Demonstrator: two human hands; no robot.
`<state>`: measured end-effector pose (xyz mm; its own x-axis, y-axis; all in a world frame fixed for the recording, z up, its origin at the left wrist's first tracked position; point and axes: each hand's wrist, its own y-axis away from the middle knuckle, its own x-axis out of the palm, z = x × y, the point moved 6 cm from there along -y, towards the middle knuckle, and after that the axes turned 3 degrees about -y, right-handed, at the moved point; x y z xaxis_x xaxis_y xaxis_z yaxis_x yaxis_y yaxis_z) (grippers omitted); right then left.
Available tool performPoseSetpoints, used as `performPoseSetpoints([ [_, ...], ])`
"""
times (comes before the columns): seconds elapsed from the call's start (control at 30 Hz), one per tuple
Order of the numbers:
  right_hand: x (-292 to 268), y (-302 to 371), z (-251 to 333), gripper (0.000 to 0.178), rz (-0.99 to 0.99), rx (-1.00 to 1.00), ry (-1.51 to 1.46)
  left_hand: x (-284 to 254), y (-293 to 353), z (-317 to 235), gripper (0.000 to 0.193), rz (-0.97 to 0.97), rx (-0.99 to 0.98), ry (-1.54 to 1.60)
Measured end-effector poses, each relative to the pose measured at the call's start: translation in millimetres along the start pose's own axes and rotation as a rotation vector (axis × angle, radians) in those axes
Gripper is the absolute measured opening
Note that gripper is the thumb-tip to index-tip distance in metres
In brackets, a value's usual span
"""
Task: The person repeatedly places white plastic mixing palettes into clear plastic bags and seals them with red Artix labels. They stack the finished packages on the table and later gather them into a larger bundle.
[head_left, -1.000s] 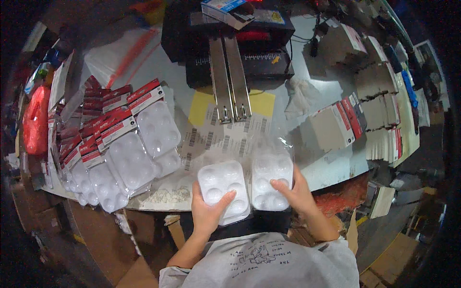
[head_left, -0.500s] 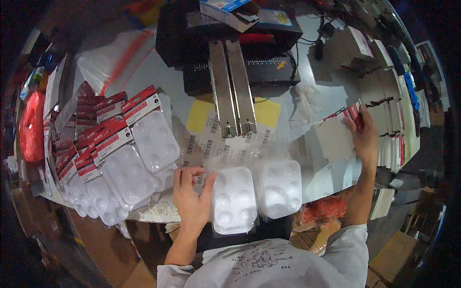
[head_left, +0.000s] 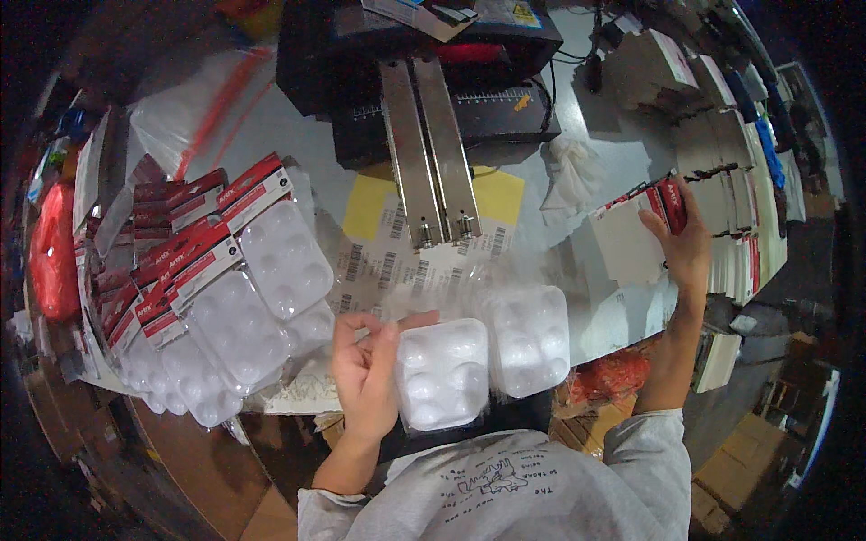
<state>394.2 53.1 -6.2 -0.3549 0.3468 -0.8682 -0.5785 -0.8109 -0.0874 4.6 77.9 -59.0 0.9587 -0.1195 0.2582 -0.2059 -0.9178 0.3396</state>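
Observation:
At the table's near edge, my left hand [head_left: 368,370] pinches the upper left edge of a clear bag holding a white plastic paint palette [head_left: 442,374]. One finger reaches behind the bag's top. A second stack of bagged white palettes [head_left: 530,343] lies just to its right. Over at the right, my right hand [head_left: 681,239] is closed on the edge of a red-and-white header card [head_left: 663,203], its thumb on the card's face. Grey card backs [head_left: 629,248] lie under and beside it. Finished-looking palette packs with red headers [head_left: 236,325] overlap in a heap on the left.
A black machine [head_left: 424,135] with two metal bars [head_left: 437,153] stands at the back centre. Label sheets [head_left: 406,257] on yellow backing lie beneath the bars. Card stacks [head_left: 726,180] line the right side, near crumpled white film [head_left: 570,180]. A red bag [head_left: 56,252] hangs far left.
My left hand's finger has slid rightward behind the bag's top, and that palette has tilted slightly. My right thumb has shifted left on the card. The whole view has moved a little.

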Motion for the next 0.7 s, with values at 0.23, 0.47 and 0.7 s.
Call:
performPoseSetpoints([
  [0.23, -19.1, 35.3, 81.5, 0.037, -0.341, -0.119, -0.170, 17.3, 8.7, -1.2, 0.022, 0.070, -0.134, -0.032],
  [0.47, 53.1, 82.9, 178.0, 0.037, 0.357, -0.600, -0.359, 30.9, 13.6, -19.0, 0.018, 0.158, 0.002, -0.245],
  [0.7, 78.9, 84.0, 175.3, 0.031, 0.404, -0.571, -0.338, 24.8, 8.6, -14.9, 0.011, 0.021, 0.147, -0.425],
])
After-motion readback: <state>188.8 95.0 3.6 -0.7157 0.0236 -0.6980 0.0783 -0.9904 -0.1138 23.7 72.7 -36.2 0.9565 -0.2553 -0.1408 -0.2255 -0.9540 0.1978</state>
